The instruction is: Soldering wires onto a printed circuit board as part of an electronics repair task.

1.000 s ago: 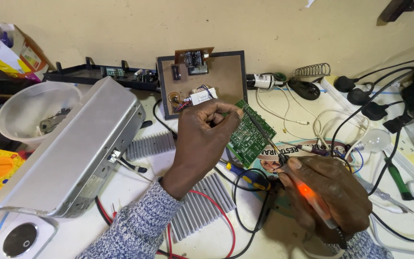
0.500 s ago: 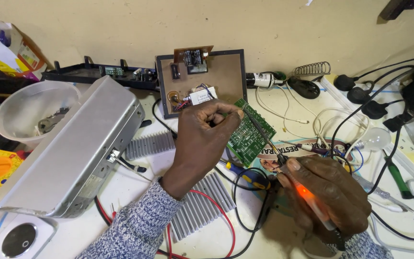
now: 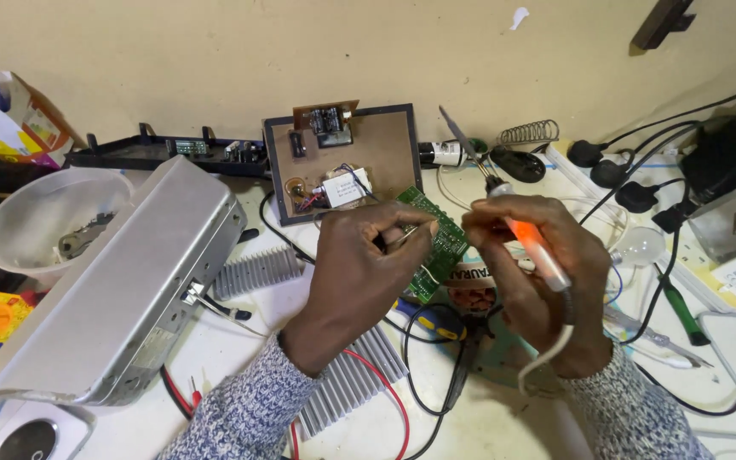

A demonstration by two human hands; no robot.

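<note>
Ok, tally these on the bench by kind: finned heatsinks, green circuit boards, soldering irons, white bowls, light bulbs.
Finned heatsinks: 2
Green circuit board: 1
Soldering iron, in the right hand: 1
White bowl: 1
Light bulb: 1
Total: 6

Two hands [image 3: 359, 273], one soldering iron [image 3: 517, 226], one green circuit board [image 3: 436, 243], two finned heat sinks [image 3: 253, 273], one white bowl [image 3: 31, 221].
</note>
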